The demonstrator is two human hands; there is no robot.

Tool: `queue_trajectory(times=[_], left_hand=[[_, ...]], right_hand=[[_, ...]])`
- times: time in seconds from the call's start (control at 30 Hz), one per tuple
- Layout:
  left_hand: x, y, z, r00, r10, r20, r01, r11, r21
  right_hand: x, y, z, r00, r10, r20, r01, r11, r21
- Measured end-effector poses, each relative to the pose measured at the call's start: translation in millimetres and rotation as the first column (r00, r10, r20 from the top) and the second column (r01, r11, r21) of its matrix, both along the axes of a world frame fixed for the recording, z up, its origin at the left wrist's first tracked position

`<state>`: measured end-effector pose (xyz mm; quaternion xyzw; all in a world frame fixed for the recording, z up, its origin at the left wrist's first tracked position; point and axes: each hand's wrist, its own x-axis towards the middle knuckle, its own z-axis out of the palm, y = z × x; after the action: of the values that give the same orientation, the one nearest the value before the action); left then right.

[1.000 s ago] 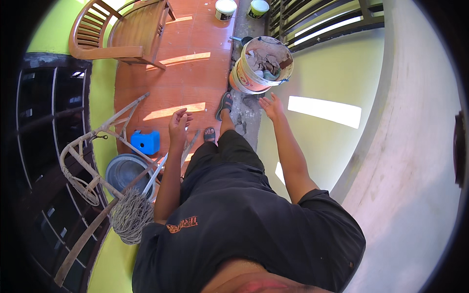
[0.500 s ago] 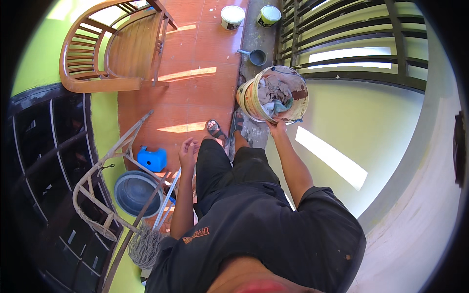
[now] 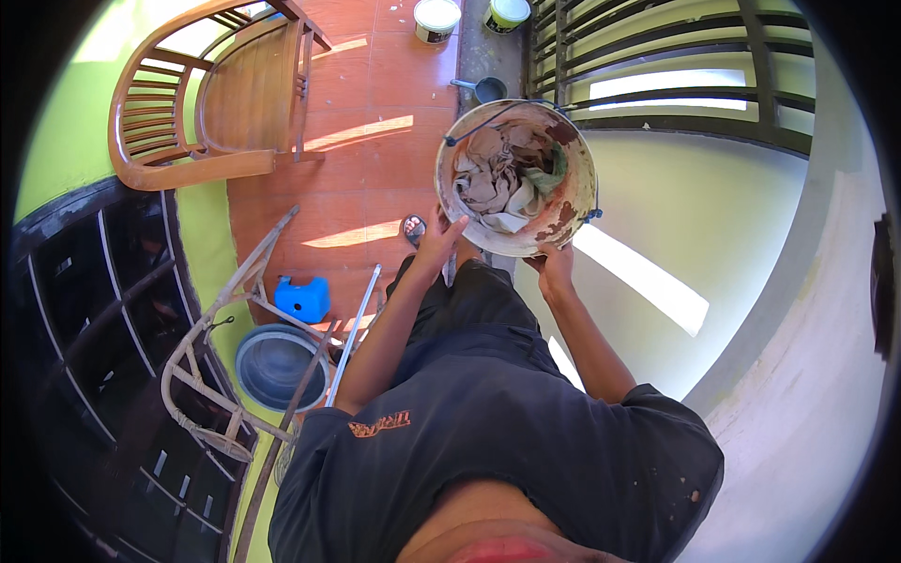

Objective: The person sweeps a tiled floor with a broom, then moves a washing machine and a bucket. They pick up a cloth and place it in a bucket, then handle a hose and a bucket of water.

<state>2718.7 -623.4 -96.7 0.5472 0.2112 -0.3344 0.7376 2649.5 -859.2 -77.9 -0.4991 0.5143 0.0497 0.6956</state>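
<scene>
A stained, whitish bucket [image 3: 449,178] is held up in front of me, its open top facing me. Crumpled rags [image 3: 502,183] in beige, white and green lie inside it, and reddish-brown patches mark its inner wall. My right hand [image 3: 554,267] grips the bucket at its near right side, the fingers partly hidden beneath it. At the near left rim my left hand [image 3: 439,236] holds the bucket too, its thumb over the edge. The dark wire handle hangs loose along the far rim.
Far ahead stand two lidded tubs, one white [image 3: 436,21] and one green-white [image 3: 507,13], with a dark dipper [image 3: 488,90] nearer. A wooden chair [image 3: 253,98] is at left. Below it are a blue plastic stool [image 3: 302,298], a grey basin [image 3: 282,366] and a rattan frame [image 3: 202,328]. Dark railing [image 3: 676,94] runs at right.
My left hand has come from beside my leg to the bucket's rim. The bucket has risen closer and its mouth has turned more toward me.
</scene>
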Motion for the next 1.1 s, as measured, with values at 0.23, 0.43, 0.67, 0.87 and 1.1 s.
queue_trajectory(times=[0.23, 0.43, 0.67, 0.87, 1.1], left_hand=[[-16, 61, 15, 0.925, 0.318, -0.206, -0.309, 0.948, 0.076], [-23, 117, -15, 0.908, 0.402, -0.116, -0.348, 0.879, 0.325], [-70, 196, -26, 0.851, 0.52, -0.071, -0.414, 0.748, 0.518], [-103, 227, -27, 0.794, 0.6, -0.1, -0.464, 0.703, 0.539], [-143, 249, -43, 0.683, 0.701, -0.206, -0.536, 0.672, 0.511]], right_hand=[[16, 86, -5, 0.997, 0.067, -0.029, -0.064, 0.994, 0.086], [14, 110, -75, 0.923, 0.381, 0.049, -0.369, 0.843, 0.39], [-56, 11, -274, 0.897, 0.17, -0.408, -0.028, 0.943, 0.332], [-42, -30, -430, 0.719, -0.522, -0.459, 0.673, 0.687, 0.275], [-22, -8, -507, 0.573, -0.807, -0.143, 0.782, 0.485, 0.391]])
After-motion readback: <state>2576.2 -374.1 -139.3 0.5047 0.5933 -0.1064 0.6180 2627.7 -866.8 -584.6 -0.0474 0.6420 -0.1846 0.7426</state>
